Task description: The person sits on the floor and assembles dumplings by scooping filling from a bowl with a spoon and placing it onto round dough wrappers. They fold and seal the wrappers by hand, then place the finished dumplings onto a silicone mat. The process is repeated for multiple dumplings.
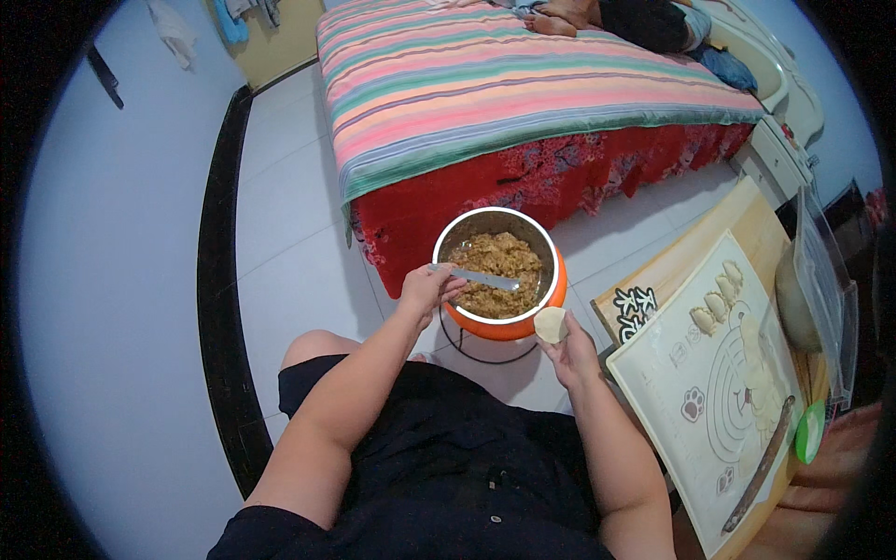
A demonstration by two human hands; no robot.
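Between my hands stands a round orange pot (504,330) with a white rim, partly filled with brown minced filling (500,254). My left hand (430,290) is closed around a flat metal spatula (493,279), whose blade lies across the pot just over the filling; whether it touches I cannot tell. At the pot's near right edge, my right hand (572,353) pinches a thin round dumpling wrapper (551,325). No filling shows on the wrapper. To the right, several folded dumplings (717,301) rest on a white printed mat (686,373).
The mat lies on a wooden table (737,210) with a dark rolling pin (761,464), more pale wrappers (761,373) and a green dish (810,432). Behind the pot is a bed (448,93) with a striped cover; a person's feet and legs (565,17) rest on it.
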